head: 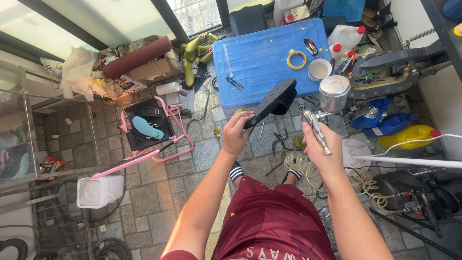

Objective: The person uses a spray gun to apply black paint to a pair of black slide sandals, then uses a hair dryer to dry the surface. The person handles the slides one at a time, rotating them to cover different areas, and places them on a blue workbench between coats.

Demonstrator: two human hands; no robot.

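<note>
A black shoe sole (272, 102), flat and matte with a thicker, rounded heel end, sat just above the centre of the frame, tilted so that its heel end pointed to the upper right and overlapped the lower edge of a blue plastic lid (260, 58). Its lower end was gripped in the left hand (237, 132), whose fingers were wrapped around the edge with the thumb on the near side; the forearm ran up from the lower middle of the frame.

The right hand (321, 149), right of centre, was clenched around the handle of a metal spray gun (323, 115), its shiny cup (334, 93) standing upright at the top, just to the right of the sole and apart from it. The right forearm rose from the lower right. A coiled pale hose (298, 166) lay on the stone floor (163, 192) beneath the hands, near the person's feet in striped socks.

On the blue lid lay a yellow tape ring (297, 59), a white cup (319, 69) and small pliers (235, 84). A pink folding stool (151, 127) holding a light blue insole (147, 127) stood at left of centre, and a yellow jug (408, 136) lay at the right.
</note>
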